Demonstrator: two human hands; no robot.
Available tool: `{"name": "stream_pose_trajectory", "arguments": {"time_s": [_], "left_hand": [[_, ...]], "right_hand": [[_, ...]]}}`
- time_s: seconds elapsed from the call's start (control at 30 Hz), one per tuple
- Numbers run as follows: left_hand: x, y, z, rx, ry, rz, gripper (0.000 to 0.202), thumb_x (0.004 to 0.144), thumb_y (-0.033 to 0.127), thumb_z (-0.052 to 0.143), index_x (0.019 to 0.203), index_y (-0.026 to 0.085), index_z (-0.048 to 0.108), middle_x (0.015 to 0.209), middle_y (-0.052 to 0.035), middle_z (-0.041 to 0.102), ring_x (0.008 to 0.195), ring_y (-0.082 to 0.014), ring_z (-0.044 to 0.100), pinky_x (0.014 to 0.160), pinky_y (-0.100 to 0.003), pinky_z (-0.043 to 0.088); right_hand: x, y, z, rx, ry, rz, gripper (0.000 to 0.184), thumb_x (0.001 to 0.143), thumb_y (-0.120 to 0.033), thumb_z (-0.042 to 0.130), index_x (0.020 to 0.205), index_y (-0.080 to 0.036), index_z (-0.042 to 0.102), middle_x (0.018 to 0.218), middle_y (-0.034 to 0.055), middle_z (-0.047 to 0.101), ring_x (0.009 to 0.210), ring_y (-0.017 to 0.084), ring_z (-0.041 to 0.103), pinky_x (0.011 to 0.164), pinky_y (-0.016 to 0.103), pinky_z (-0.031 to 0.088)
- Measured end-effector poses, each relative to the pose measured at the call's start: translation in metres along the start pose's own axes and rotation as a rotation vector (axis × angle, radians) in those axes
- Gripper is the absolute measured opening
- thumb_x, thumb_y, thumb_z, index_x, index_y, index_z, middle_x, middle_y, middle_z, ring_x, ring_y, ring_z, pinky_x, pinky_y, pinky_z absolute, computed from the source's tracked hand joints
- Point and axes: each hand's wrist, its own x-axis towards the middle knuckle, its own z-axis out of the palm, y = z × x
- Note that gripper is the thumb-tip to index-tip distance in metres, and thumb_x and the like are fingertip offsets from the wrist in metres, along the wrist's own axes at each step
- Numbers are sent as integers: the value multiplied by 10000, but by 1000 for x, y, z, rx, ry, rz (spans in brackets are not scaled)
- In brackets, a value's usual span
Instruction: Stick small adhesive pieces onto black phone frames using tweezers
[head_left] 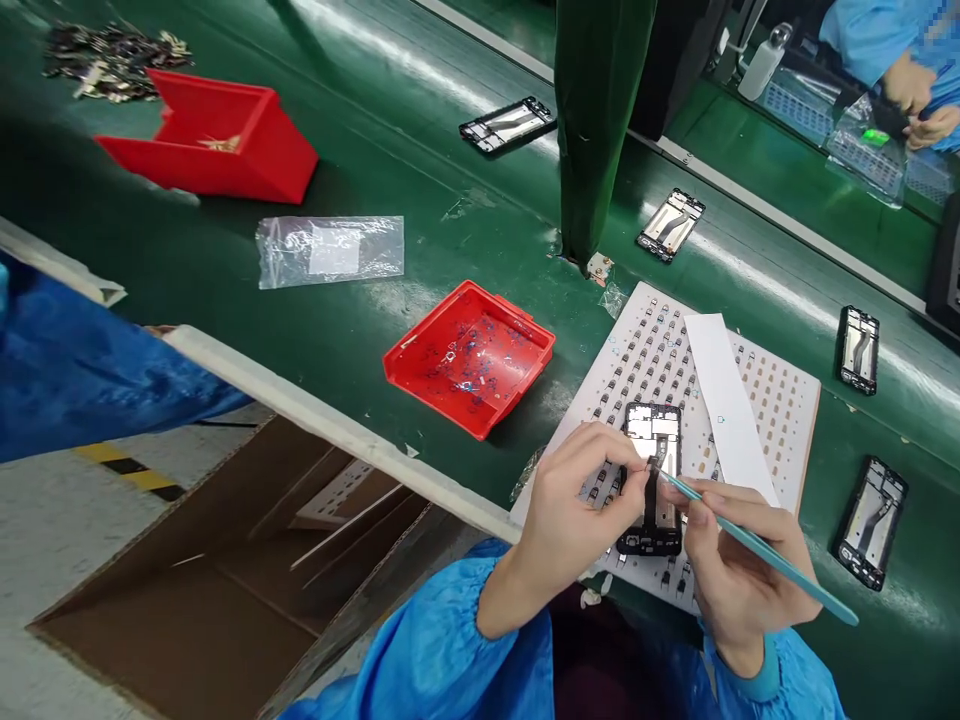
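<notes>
My left hand (pixel 581 500) pinches the dark flex cable (pixel 654 462) of a phone frame (pixel 649 540), its thumb and forefinger closed over the upper part. In my right hand (pixel 750 560) is a pair of teal tweezers (pixel 780 568), with the tip against the cable beside my left fingertips. The phone frame lies on a white board (pixel 795 420) that carries rows of small dark parts. My fingers cover part of the frame and the exact contact point. A white paper strip (pixel 731 400) lies across the board.
Several other phone frames (pixel 870 520) lie on the green bench to the right and back. At left are a red tray (pixel 480 345) with small bits, a clear bag (pixel 330 250) and a red bin (pixel 270 150). A green post (pixel 600 130) stands behind; a co-worker's hands (pixel 911 90) are beyond.
</notes>
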Motion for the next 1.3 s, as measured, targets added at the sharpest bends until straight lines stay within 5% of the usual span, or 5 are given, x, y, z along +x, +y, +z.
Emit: {"name": "stream_pose_trajectory", "arguments": {"time_s": [0.13, 0.43, 0.63, 0.97, 1.3], "left_hand": [[5, 3, -39, 309, 10, 129, 167, 963, 79, 677, 973, 235, 736, 950, -11, 768, 910, -189, 729, 830, -367, 601], [32, -31, -134, 1055, 166, 88, 169, 1076, 313, 606, 1085, 230, 753, 1235, -65, 739, 1223, -349, 692, 927, -603, 554], [35, -20, -103, 903, 175, 426, 41, 987, 214, 754, 991, 245, 728, 1059, -38, 775, 984, -268, 740, 847, -497, 565], [40, -32, -20, 645, -440, 477, 218, 1053, 85, 558, 1215, 122, 699, 1251, -120, 758, 1146, -288, 673, 953, -437, 579], [36, -43, 0, 873, -594, 626, 315, 993, 79, 511, 1256, 75, 685, 1400, -154, 721, 1161, -320, 663, 866, -426, 518]], "right_hand": [[26, 1, -4, -75, 148, -89, 108, 949, -175, 831, 1016, -245, 783, 897, 63, 829, 813, 300, 857, 684, 446, 745], [73, 51, -18, -39, -98, 238, 158, 942, -352, 846, 938, -225, 751, 868, 43, 808, 839, 263, 861, 760, 385, 745], [75, 60, -16, -77, -135, 247, 162, 943, -354, 834, 942, -216, 749, 861, 46, 819, 834, 251, 858, 741, 362, 734], [75, 60, -15, -142, -132, 209, 106, 955, -325, 811, 947, -236, 755, 864, 33, 815, 834, 245, 856, 740, 357, 735], [74, 52, -17, -186, -128, 170, 99, 976, -321, 785, 951, -234, 746, 879, 27, 799, 797, 220, 839, 732, 341, 733]]}}
